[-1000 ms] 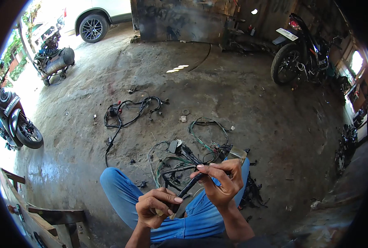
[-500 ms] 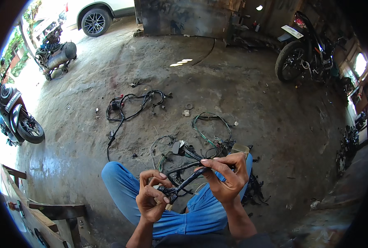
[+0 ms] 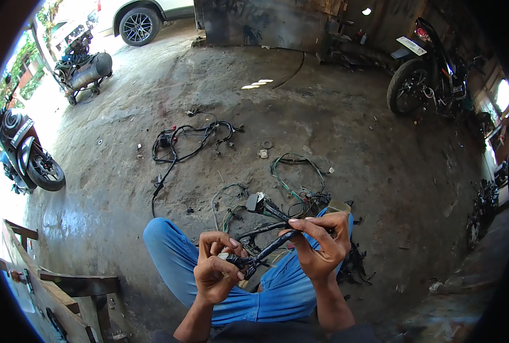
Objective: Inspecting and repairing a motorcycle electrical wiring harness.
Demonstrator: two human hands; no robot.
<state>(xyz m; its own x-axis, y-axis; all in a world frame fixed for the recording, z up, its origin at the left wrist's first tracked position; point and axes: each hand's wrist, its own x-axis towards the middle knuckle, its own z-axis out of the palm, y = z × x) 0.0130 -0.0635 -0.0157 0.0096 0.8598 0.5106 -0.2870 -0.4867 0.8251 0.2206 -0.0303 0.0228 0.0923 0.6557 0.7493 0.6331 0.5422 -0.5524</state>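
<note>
My left hand [image 3: 220, 263] is closed around the lower end of a black taped wiring harness [image 3: 273, 247], with its fingers curled at a connector and a small pale piece. My right hand [image 3: 320, 240] pinches the same harness higher up, thumb and forefinger on the dark bundle. Beyond my hands a grey plastic part [image 3: 256, 201] sits among black branches and loops of green wire [image 3: 278, 158] lying on the floor between my jeans-clad knees [image 3: 168, 251].
Another black harness [image 3: 177, 157] lies farther forward on the concrete floor [image 3: 392, 188]. Motorbikes [image 3: 37, 160] stand left and right [image 3: 409, 86], with a wheeled compressor [image 3: 86, 74], a white car [image 3: 151, 14] behind, and a wooden frame [image 3: 77, 283] at my lower left.
My left hand has moved slightly right and up, its fingers curling in around the harness end. My right hand has also shifted right and upward, still pinching the bundle. The view has shifted somewhat.
</note>
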